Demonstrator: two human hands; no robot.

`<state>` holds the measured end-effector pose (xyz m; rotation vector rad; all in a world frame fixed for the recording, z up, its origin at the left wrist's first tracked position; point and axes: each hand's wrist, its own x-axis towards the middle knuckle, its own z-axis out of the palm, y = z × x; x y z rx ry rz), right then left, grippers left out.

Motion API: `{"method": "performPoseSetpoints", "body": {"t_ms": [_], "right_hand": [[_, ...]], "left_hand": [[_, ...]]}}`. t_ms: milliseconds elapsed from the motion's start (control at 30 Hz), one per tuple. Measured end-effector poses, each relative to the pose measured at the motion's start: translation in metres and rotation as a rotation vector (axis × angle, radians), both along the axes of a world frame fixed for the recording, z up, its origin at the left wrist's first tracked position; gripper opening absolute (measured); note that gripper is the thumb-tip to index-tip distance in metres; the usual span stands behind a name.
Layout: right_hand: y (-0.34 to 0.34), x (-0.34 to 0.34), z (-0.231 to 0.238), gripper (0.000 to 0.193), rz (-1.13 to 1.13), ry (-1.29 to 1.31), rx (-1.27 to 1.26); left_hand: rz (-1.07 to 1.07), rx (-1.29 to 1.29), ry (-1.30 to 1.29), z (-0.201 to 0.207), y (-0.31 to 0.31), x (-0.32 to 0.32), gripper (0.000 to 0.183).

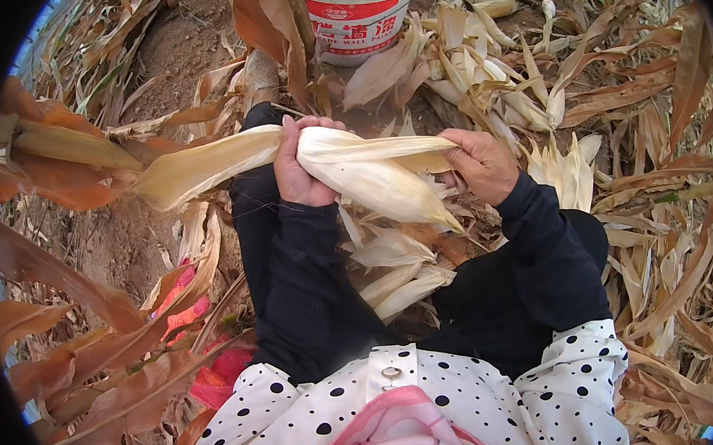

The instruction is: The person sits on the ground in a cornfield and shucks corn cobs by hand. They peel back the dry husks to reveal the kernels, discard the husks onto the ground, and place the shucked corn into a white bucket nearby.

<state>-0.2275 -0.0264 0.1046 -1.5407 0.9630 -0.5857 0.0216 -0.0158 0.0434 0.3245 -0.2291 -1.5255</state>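
Note:
An ear of corn in pale dry husk lies crosswise in front of me, its tip toward the right. Around its left end, my left hand is closed, and a peeled-back husk leaf hangs out to the left of that hand. My right hand pinches the end of another husk strip, which stretches along the top of the ear. The kernels are hidden by the remaining husk. Below the ear, loose pale husks lie between my legs.
A white bucket with a red label stands ahead. Husks and pale ears are heaped to its right. Dry corn stalks and brown leaves reach in from the left. Red mesh lies by my left side, with bare soil farther ahead.

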Motion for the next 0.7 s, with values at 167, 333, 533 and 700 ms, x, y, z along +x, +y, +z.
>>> {"method": "performPoseSetpoints", "body": {"t_ms": [167,333,533,700], "right_hand": [[-0.009,-0.007,0.034,0.021,-0.139,-0.085,-0.058],[-0.036,-0.040,0.042,0.025,-0.423,-0.190,-0.115],[-0.064,-0.058,0.029,0.032,-0.552,-0.395,0.084],[-0.046,-0.034,0.017,0.045,-0.361,-0.820,0.291]], "left_hand": [[-0.391,-0.070,-0.022,-0.001,0.011,-0.024,0.046],[-0.667,0.073,-0.139,-0.001,0.018,-0.057,0.065],[-0.843,0.018,-0.172,-0.015,0.035,-0.079,0.067],[-0.643,0.142,0.004,-0.010,0.027,-0.069,0.068]]}}
